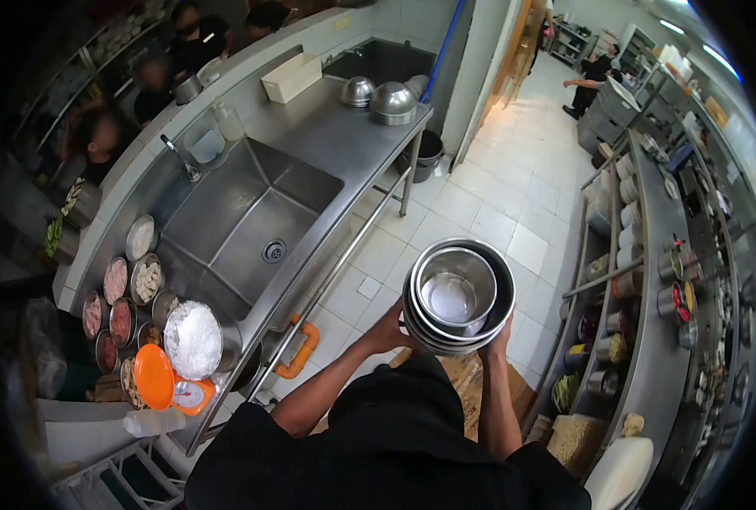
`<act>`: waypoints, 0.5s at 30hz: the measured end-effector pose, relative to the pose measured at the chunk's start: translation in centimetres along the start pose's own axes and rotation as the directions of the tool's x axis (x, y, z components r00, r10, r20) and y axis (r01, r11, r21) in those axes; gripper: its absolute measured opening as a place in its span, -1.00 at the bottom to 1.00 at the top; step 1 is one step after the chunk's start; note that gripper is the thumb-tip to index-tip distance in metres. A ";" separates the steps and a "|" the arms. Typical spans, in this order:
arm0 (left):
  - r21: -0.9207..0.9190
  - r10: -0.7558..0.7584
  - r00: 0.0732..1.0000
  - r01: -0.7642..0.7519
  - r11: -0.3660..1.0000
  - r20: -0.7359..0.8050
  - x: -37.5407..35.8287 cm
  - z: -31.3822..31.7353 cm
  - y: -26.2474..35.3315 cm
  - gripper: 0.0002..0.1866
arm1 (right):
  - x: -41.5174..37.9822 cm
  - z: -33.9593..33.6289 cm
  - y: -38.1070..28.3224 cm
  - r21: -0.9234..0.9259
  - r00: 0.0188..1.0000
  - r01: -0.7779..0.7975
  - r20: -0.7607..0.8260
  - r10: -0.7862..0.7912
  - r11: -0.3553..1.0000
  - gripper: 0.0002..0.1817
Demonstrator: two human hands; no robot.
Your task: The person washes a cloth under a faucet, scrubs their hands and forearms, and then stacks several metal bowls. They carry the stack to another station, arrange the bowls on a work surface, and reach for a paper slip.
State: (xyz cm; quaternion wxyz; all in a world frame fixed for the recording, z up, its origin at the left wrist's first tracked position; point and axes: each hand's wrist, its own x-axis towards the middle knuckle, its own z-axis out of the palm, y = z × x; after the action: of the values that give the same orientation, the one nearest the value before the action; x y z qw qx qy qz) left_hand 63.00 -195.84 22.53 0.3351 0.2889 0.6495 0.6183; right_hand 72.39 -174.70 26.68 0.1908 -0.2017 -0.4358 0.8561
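Note:
In front of my body I carry a nested stack of metal bowls (pixel 456 289), the smallest one innermost and looking empty. My left hand (pixel 386 330) grips the stack's left side, its fingers partly hidden. On the opposite side my right hand (pixel 499 338) is closed against the outer bowls, with most of its fingers behind the stack. Below it are the tiled floor and a flattened piece of cardboard (pixel 471 378).
To the left runs a steel counter with a sink (pixel 225 221). Bowls of ingredients, a large bowl of white powder (pixel 193 340) and an orange kitchen scale (pixel 189 395) crowd its near end. Upturned metal bowls (pixel 393 102) sit farther along. Shelving (pixel 642 255) lines the right; several people are in the background.

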 end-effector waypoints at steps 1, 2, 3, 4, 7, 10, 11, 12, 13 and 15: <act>-0.011 -0.025 0.999 0.025 1.000 -0.029 1.3 -1.2 -0.1 0.22 | 2.4 0.0 0.8 0.003 1.000 -0.002 0.028 0.002 1.000 -0.35; -0.025 -0.050 0.997 0.048 0.999 -0.061 2.4 -2.3 -0.3 0.22 | 4.7 0.1 1.5 0.004 0.998 -0.006 0.058 0.006 1.000 -0.35; -0.046 -0.080 0.993 0.076 0.996 -0.091 3.4 -3.4 0.2 0.21 | 6.9 1.1 1.7 0.004 0.994 0.005 0.113 -0.006 1.000 -0.34; -0.022 -0.025 0.988 0.022 1.000 -0.151 4.5 -4.3 -0.2 0.21 | 9.1 2.1 2.2 0.016 0.993 0.022 0.119 -0.024 1.000 -0.34; -0.067 -0.083 0.956 0.067 0.996 -0.281 7.2 -7.1 -0.5 0.22 | 16.1 4.5 3.3 0.022 0.967 -0.040 0.251 0.033 0.999 -0.33; -0.119 -0.167 0.896 0.129 0.984 -0.411 10.3 -9.9 -0.3 0.17 | 24.1 8.4 4.1 -0.009 0.900 -0.171 0.407 0.159 0.985 -0.31; -0.053 -0.087 0.850 0.069 0.996 -0.520 11.3 -10.9 -0.4 0.01 | 26.9 9.8 5.0 -0.051 0.883 -0.165 0.438 0.171 0.985 -0.30; 0.023 -0.004 0.790 0.022 0.999 -0.613 12.1 -12.0 -0.2 -0.15 | 29.4 12.0 5.3 -0.062 0.849 -0.175 0.497 0.182 0.983 -0.30; -0.229 -0.146 0.737 -0.011 0.973 -0.660 12.8 -12.7 1.4 -0.22 | 31.6 14.2 5.7 -0.078 0.821 -0.199 0.531 0.210 0.977 -0.32; -0.209 -0.163 0.654 0.007 0.978 -0.739 14.1 -15.2 2.3 -0.16 | 35.0 18.3 6.7 -0.141 0.770 -0.203 0.589 0.247 0.969 -0.32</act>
State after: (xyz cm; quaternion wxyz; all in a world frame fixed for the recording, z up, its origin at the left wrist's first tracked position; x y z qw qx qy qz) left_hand 42.30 -193.79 23.93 0.0907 -0.0564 0.6813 0.7241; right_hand 32.40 -173.01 24.70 -0.0686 0.0234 -0.4757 0.8766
